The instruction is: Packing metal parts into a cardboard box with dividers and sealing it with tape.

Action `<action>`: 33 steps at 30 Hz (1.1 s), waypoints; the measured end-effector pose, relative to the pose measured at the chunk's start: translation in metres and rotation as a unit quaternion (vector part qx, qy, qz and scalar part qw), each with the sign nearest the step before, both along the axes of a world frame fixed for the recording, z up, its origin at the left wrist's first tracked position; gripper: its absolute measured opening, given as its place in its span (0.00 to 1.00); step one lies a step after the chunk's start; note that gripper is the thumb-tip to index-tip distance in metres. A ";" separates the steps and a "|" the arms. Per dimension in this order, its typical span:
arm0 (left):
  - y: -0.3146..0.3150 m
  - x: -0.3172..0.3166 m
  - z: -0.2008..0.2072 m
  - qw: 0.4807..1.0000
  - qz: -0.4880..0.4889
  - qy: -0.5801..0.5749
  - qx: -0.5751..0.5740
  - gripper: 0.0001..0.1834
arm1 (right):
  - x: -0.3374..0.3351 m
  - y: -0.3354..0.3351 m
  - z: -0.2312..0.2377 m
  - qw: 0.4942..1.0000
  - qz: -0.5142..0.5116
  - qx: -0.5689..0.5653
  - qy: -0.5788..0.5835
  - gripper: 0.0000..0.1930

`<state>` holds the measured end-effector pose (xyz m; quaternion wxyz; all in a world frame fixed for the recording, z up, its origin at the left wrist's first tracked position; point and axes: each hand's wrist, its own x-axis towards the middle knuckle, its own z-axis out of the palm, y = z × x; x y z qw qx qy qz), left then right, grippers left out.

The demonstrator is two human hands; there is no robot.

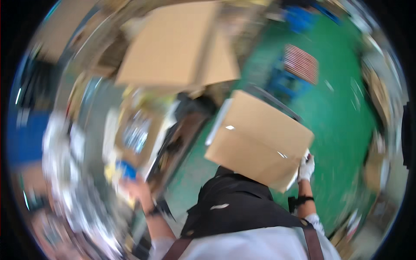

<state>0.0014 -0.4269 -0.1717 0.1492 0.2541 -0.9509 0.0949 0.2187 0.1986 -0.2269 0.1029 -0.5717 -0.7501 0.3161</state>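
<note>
My right hand (306,168), in a white glove, grips the right edge of a brown cardboard box (260,138) in front of my apron. The box's broad flat face is turned up, with small light marks on it. White edges show along its left and right sides. My left hand (135,187) is stretched out to the left over a cluttered workbench, smeared by motion. A blue object (125,169) lies right at its fingertips; whether the hand holds it I cannot make out.
A larger cardboard box (169,47) with a flap stands at the far end of the bench. Shiny clear plastic (138,130) sits in a tray-like carton there. On the green floor (333,112) is a blue stool (299,67) with a striped top. Plastic-wrapped goods (78,182) line the left.
</note>
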 end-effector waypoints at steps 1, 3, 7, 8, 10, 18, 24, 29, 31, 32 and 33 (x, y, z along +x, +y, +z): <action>0.067 -0.007 0.032 0.979 -0.130 0.084 0.130 0.37 | 0.047 0.019 -0.016 0.995 -0.087 -0.039 0.013 0.22; 0.101 -0.009 0.052 0.884 -0.298 -0.024 0.358 0.32 | 0.087 0.000 -0.054 0.983 -0.134 -0.110 -0.064 0.17; 0.320 -0.060 -0.050 0.631 -0.428 -0.363 0.536 0.32 | 0.301 0.003 -0.153 0.913 -0.219 -0.290 -0.185 0.17; 0.360 -0.083 -0.075 0.644 -0.386 -0.376 0.543 0.34 | 0.296 -0.017 -0.166 0.905 -0.283 -0.304 -0.094 0.19; 0.398 -0.156 -0.091 0.653 -0.376 -0.414 0.511 0.37 | 0.212 -0.052 -0.170 0.665 -0.404 -0.572 0.260 0.28; 0.493 -0.162 -0.134 0.560 -0.211 -0.500 0.626 0.34 | 0.135 -0.074 -0.184 0.782 -0.442 -0.425 0.112 0.29; 0.488 -0.231 -0.167 0.541 -0.331 -0.544 0.550 0.32 | 0.127 -0.093 -0.171 0.818 -0.382 -0.392 0.176 0.30; 0.471 -0.273 -0.193 0.516 -0.400 -0.566 0.503 0.31 | 0.141 -0.114 -0.164 0.762 -0.418 -0.402 0.287 0.30; 0.473 -0.290 -0.197 0.507 -0.429 -0.569 0.485 0.31 | 0.144 -0.134 -0.166 0.770 -0.420 -0.419 0.236 0.31; 0.472 -0.300 -0.198 0.504 -0.442 -0.569 0.475 0.30 | 0.142 -0.147 -0.165 0.775 -0.419 -0.437 0.182 0.32; 0.471 -0.311 -0.197 0.502 -0.456 -0.569 0.465 0.30 | 0.140 -0.162 -0.163 0.769 -0.419 -0.439 0.199 0.31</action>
